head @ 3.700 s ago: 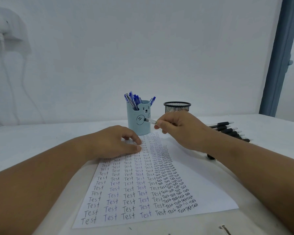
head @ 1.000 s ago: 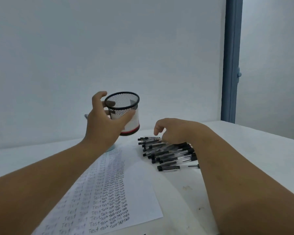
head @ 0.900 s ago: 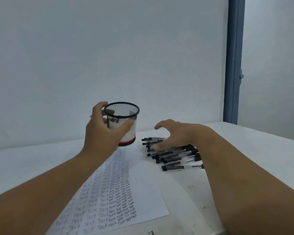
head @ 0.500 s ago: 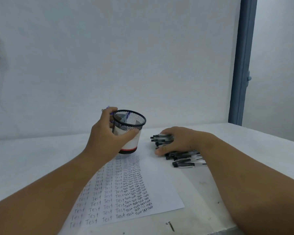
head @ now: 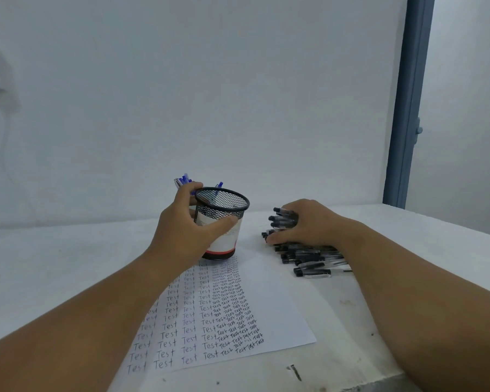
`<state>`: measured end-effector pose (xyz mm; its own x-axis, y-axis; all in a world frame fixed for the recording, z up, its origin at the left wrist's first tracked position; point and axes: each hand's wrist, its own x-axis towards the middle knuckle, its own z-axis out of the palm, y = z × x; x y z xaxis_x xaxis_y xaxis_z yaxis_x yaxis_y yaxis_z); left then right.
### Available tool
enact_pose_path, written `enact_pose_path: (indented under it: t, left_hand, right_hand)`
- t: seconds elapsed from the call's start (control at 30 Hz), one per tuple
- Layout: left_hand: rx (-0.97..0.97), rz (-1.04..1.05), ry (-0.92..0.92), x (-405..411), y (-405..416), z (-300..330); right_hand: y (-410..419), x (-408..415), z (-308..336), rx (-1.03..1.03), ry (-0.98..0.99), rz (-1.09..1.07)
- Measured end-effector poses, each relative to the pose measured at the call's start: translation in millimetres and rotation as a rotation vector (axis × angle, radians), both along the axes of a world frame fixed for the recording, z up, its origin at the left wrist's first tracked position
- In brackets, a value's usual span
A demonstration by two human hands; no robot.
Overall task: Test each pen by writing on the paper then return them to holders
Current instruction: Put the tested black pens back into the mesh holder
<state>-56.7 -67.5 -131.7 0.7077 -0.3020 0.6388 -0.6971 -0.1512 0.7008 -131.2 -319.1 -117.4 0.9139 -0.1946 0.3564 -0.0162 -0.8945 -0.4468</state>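
Since half a second ago, black pens [head: 286, 219] have been gathered into the clenched right hand [head: 309, 222] near the counter's far edge. Mesh holder [head: 221, 216] is gripped by left hand [head: 187, 230]. Pens judged light, slippery; best clasped mid-barrel.

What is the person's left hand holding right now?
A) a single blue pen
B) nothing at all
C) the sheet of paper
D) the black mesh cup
D: the left hand wraps its fingers and thumb round the black mesh cup, which stands at the top edge of the paper, while the right hand gathers a bunch of black pens.
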Motion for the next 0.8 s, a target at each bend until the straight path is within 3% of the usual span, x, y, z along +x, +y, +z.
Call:
enact_pose_path:
  t: [0.27,0.5,0.8]
  left_hand:
    - [0.000,-0.014,0.019,-1,0,0]
    - [-0.004,-0.034,0.016,-2,0,-1]
    - [-0.022,-0.038,0.017,-3,0,-1]
  right_hand:
    - [-7,-1,0,0.059,-0.075,0.055]
    - [-8,-6,8,0.121,-0.327,0.089]
    - [-14,-8,16,0.147,-0.630,-0.091]
